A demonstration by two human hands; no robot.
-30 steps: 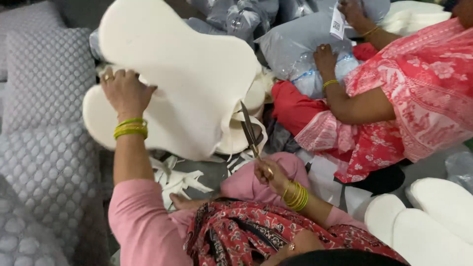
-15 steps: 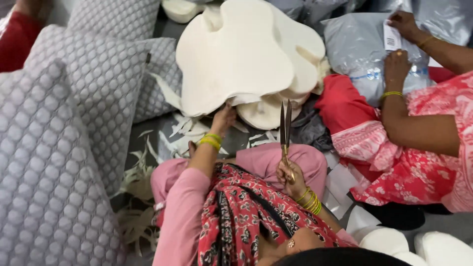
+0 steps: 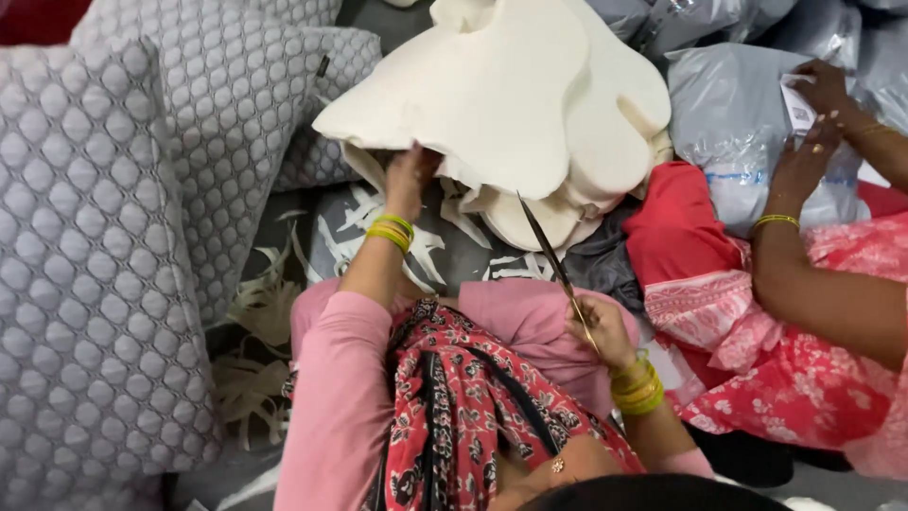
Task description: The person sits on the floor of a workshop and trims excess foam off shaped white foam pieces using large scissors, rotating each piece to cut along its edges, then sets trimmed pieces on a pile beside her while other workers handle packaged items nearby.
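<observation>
Left hand: we see our left hand point(image 3: 409, 182) raised under the near edge of the cream foam piece point(image 3: 492, 95), fingers curled up onto that edge and gripping it; yellow bangles point(image 3: 390, 232) sit on the wrist just below.
Right hand: our right hand point(image 3: 598, 326) is clenched around the handles of the scissors point(image 3: 549, 260), near the pink lap; the handles themselves are hidden inside the fist, and a stack of yellow bangles point(image 3: 637, 388) sits on the wrist.
Scissors: the long blades run up and away from our right fingers, appearing together, with the tip just short of the foam's lower edge, to the right of our left fingers.
Foam piece: a wide, lobed cream slab, tilted and lifted above more cream foam layers point(image 3: 615, 142) that lie beyond and to the right of our left fingers.
Trimmings: thin cream foam strips point(image 3: 274, 284) lie scattered on the grey floor below and to the left of our left fingers.
Cushions: grey quilted cushions point(image 3: 104, 237) are piled well to the left of our left hand.
Other person: a co-worker's hands point(image 3: 813, 142), well to the right of our right fingers, rest on a grey plastic package point(image 3: 728, 123) bearing a white label.
</observation>
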